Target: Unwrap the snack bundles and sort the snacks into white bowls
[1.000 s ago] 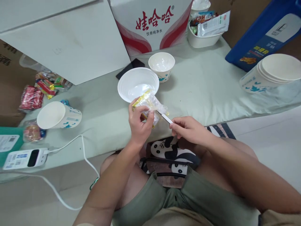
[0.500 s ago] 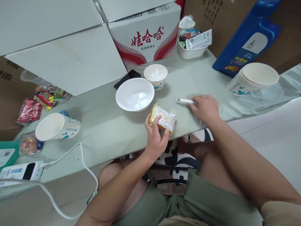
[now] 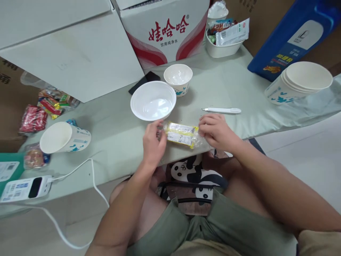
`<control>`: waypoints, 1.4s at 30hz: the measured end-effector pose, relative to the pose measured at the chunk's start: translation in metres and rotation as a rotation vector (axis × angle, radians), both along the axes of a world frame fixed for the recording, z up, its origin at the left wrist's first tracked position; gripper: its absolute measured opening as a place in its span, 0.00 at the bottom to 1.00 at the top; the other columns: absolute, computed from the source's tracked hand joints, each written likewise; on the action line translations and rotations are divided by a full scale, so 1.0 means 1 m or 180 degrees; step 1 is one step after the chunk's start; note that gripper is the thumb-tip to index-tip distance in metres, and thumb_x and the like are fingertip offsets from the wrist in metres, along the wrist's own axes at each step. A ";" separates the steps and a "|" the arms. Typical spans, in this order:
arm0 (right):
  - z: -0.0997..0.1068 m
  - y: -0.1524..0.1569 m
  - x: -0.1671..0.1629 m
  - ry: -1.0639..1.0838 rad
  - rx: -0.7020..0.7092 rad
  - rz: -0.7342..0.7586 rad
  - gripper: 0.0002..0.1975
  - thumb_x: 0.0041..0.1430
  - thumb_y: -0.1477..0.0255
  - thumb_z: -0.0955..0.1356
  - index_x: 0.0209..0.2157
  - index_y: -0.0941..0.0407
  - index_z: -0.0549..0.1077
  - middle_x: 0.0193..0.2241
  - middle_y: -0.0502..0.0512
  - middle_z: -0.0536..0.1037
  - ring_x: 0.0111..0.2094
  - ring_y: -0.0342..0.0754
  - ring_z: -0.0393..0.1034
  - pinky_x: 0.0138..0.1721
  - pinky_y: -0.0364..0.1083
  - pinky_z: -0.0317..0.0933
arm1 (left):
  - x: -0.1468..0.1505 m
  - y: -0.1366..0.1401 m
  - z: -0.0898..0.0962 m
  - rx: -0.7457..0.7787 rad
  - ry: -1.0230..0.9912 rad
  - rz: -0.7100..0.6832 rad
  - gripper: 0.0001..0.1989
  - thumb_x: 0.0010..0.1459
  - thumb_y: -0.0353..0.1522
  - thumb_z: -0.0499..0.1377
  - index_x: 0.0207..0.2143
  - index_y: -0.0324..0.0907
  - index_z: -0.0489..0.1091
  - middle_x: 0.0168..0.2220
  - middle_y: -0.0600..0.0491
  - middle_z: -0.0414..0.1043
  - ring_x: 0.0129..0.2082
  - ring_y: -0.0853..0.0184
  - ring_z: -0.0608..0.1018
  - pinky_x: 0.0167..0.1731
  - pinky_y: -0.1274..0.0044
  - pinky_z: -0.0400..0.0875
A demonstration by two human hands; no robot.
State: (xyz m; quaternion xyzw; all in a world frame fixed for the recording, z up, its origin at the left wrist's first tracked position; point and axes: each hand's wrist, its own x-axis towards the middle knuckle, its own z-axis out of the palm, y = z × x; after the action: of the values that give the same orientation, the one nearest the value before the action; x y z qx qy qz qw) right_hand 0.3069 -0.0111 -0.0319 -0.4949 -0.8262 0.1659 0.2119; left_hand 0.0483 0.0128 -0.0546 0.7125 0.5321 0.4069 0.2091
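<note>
Two bare hands at opposite ends of a film-wrapped packet (image 3: 179,135).
The packet lies near the front edge of the pale green cloth (image 3: 114,138), between the hands. The left hand (image 3: 153,144) curls its fingers around the left end; the right hand (image 3: 217,132) pinches the clear film (image 3: 200,141) at the right end between thumb and fingers. A white-handled knife (image 3: 223,110) lies just beyond the right hand; a white oval bowl (image 3: 153,105) stands behind the packet, beside a patterned paper bowl (image 3: 181,89).
</note>
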 end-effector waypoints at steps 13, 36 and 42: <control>0.022 -0.014 0.019 0.0605 0.1003 -0.1673 0.12 0.60 0.75 0.61 0.34 0.52 0.75 0.36 0.60 0.78 0.40 0.56 0.73 0.46 0.56 0.65 | -0.024 0.002 0.008 0.0904 0.0419 0.0048 0.10 0.55 0.29 0.63 0.41 0.46 0.74 0.43 0.48 0.72 0.43 0.60 0.77 0.39 0.68 0.74; 0.010 0.011 -0.043 -0.0253 -0.1385 -0.0779 0.27 0.58 0.57 0.70 0.55 0.57 0.72 0.48 0.62 0.81 0.46 0.60 0.74 0.42 0.52 0.63 | -0.011 -0.001 0.005 0.0203 0.0812 -0.1284 0.06 0.65 0.30 0.55 0.37 0.42 0.72 0.49 0.45 0.77 0.53 0.58 0.79 0.50 0.65 0.77; 0.010 0.008 -0.055 -0.0116 -0.1462 -0.0751 0.22 0.53 0.59 0.74 0.45 0.54 0.70 0.44 0.58 0.79 0.44 0.56 0.73 0.38 0.49 0.61 | -0.013 -0.004 0.016 0.0191 0.0172 -0.1673 0.09 0.55 0.27 0.53 0.23 0.44 0.66 0.43 0.47 0.78 0.48 0.58 0.80 0.49 0.65 0.77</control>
State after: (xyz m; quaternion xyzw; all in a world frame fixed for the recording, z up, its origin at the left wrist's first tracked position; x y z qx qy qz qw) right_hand 0.2519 -0.0026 -0.0222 -0.6259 -0.7071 0.3144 0.0969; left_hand 0.0353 0.0091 -0.0389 0.8427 0.3219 0.3350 0.2721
